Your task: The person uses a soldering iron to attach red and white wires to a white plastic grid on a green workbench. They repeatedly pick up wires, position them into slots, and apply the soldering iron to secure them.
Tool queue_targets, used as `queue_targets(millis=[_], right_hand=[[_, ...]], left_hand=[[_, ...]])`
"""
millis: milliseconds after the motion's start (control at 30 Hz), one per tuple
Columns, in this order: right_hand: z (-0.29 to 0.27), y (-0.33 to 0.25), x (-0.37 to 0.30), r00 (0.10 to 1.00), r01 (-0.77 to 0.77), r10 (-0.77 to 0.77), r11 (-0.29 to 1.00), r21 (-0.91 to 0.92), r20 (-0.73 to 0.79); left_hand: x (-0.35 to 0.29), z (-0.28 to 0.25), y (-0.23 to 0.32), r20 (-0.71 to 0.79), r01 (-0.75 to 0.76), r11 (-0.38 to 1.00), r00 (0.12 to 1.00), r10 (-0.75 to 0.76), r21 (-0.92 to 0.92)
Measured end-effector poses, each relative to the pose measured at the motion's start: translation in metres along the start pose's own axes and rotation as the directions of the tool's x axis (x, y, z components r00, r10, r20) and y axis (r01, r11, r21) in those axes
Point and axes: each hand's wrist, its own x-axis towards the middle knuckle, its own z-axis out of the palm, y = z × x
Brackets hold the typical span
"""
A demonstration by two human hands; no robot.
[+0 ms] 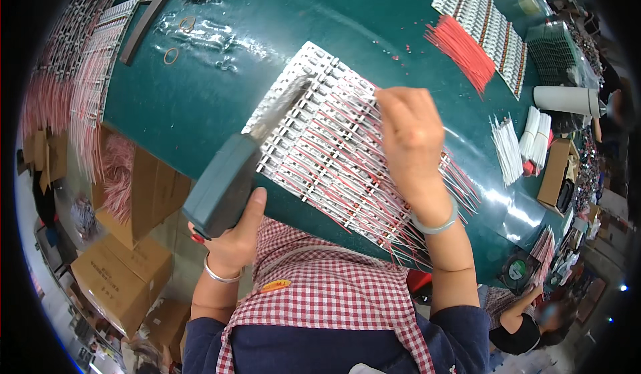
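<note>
My left hand (234, 244) is wrapped round the handle of a teal gun-shaped hand tool (220, 184). Its blurred metallic nose reaches over the upper left part of a white circuit board panel (294, 74). The panel lies at a slant on the table, divided into many small boards in rows. Thin red and white wires (334, 154) run across it and hang past its lower right edge. Over the panel's right side, my right hand (410, 130) is closed in a pinch, its fingertips at the end of a red wire near the upper edge.
The green table (267, 14) holds another panel (507, 47) with a bundle of red wires (464, 54) at the far right. White wire bundles (507, 150) and an open carton (559, 174) lie right. Wired panels (107, 60) are stacked left; cardboard boxes (123, 274) stand below. A co-worker (521, 324) is lower right.
</note>
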Motion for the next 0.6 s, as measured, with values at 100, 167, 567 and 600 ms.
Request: queue_targets(millis=[100, 167, 567, 600], right_hand=[[-0.017, 0.045, 0.006, 0.997, -0.077, 0.075, 0.994, -0.084, -0.033], [-0.019, 0.083, 0.009, 0.994, -0.098, 0.089, 0.983, -0.153, -0.064], [-0.098, 0.159, -0.050, 0.923, -0.377, 0.366, 0.797, -0.471, -0.119], [-0.106, 0.155, -0.060, 0.902, -0.414, 0.415, 0.757, -0.505, -0.119]], left_hand=[[-0.002, -0.003, -0.007, -0.059, 0.115, 0.988, 0.991, -0.122, -0.102], [0.000, 0.001, 0.002, -0.073, 0.160, 0.966, 0.981, -0.178, -0.203], [-0.008, -0.013, -0.022, -0.218, 0.101, 0.945, 0.960, -0.174, -0.312], [-0.004, -0.008, -0.023, -0.192, 0.123, 0.926, 0.960, -0.202, -0.358]])
